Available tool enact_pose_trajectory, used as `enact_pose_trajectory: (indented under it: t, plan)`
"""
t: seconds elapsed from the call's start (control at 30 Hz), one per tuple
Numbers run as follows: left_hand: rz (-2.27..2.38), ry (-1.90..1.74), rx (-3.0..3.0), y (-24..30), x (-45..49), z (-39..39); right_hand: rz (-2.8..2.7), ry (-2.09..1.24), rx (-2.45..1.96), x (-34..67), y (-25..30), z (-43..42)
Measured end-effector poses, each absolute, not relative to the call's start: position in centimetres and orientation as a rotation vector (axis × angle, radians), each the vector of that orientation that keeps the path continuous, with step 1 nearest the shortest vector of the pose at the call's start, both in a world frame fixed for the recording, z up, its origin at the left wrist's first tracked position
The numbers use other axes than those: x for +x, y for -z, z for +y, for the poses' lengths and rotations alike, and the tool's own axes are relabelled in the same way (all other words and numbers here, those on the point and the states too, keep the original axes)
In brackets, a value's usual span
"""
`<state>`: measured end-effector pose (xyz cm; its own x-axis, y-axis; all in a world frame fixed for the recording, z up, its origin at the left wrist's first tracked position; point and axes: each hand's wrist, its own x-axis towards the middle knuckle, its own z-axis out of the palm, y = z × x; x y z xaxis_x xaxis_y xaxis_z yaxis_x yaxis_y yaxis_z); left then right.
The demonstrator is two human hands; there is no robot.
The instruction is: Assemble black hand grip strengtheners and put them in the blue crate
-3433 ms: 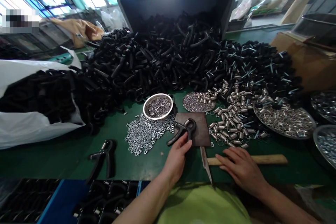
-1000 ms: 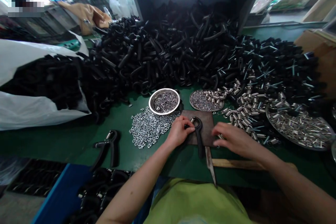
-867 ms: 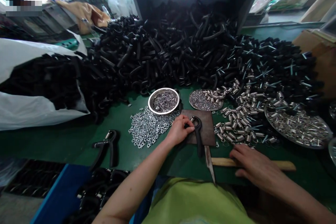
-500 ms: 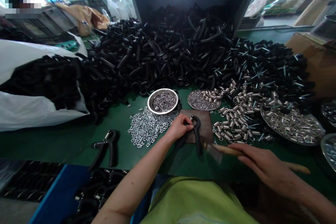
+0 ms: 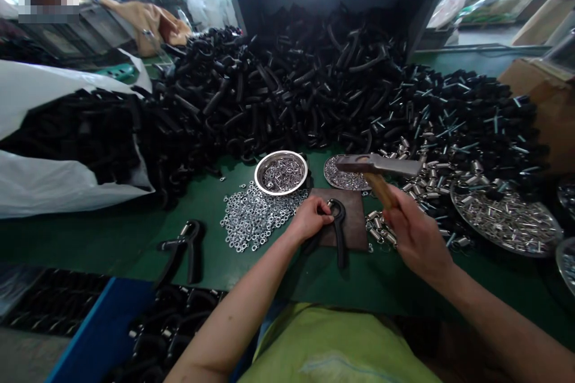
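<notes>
Left hand (image 5: 309, 219) — clenched on black grip trainer (image 5: 341, 245), held flat against metal plate (image 5: 356, 215); right hand (image 5: 420, 236) — grasping raised hammer (image 5: 375, 163), firm steadying hold essential.

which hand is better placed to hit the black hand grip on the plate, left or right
Probably the right: the right hand grips a wooden-handled hammer, raised over the dark plate. The left hand is holding the black hand grip down, so it looks occupied and has no tool.
</notes>
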<state>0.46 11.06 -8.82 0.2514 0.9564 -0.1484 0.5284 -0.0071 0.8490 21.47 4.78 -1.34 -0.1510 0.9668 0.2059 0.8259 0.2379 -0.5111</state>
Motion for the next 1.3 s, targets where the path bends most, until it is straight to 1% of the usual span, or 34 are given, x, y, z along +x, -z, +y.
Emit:
enact_pose_trajectory:
  t: [0.07, 0.2, 0.27, 0.37, 0.47, 0.53, 0.6, 0.67, 0.73, 0.87, 0.93, 1.03, 1.1, 1.2, 1.3]
  plan:
    - [1.388, -0.622, 1.69, 8.9, 0.4, 11.0, -2.128, -0.413, -1.709, 21.6, 2.6, 4.7]
    - [1.389, -0.637, 1.813, 8.7, 0.3, 10.6, -2.277, -0.609, -1.856, 21.9, 5.5, 5.3]
    - [1.407, -0.668, 1.875, 8.6, 0.2, 9.9, -2.24, -0.646, -1.85, 21.8, 5.1, 5.2]
    - [1.549, -0.792, 1.944, 8.7, -0.2, 7.9, -2.137, -0.677, -1.734, 21.6, 2.4, 3.6]
    - [1.704, -0.873, 2.004, 8.9, -0.6, 5.6, -1.987, -0.537, -1.565, 21.7, 0.3, 1.4]
    - [1.693, -0.791, 2.048, 9.1, -0.8, 4.4, -1.936, -0.42, -1.525, 21.7, 0.7, 0.6]
    - [1.647, -0.682, 2.09, 9.3, -0.8, 3.9, -2.055, -0.4, -1.585, 21.7, 1.9, 0.5]
    - [1.641, -0.624, 2.136, 9.4, -0.8, 3.8, -2.26, -0.481, -1.667, 21.5, 2.9, 0.9]
    - [1.651, -0.606, 2.184, 9.5, -0.7, 4.0, -2.341, -0.522, -1.669, 21.2, 2.7, 1.3]
    - [1.665, -0.593, 2.233, 9.4, -0.6, 4.2, -2.155, -0.303, -1.533, 20.9, 1.2, 0.9]
    - [1.669, -0.579, 2.241, 9.3, -0.6, 4.3, -2.186, -0.235, -1.55, 21.0, 1.8, 0.9]
    - [1.701, -0.529, 2.236, 9.1, -0.4, 4.5, -2.397, -0.294, -1.69, 21.2, 4.0, 1.2]
    - [1.718, -0.473, 2.219, 8.8, -0.6, 4.8, -2.441, -0.31, -1.715, 21.4, 5.3, 1.3]
    - [1.739, -0.454, 2.167, 8.0, -2.7, 5.2, -2.428, -0.207, -1.519, 21.9, 6.2, 0.3]
    - [1.924, -0.583, 2.048, 6.8, -7.9, 4.9, -2.406, -0.041, -1.303, 23.3, 7.2, -1.4]
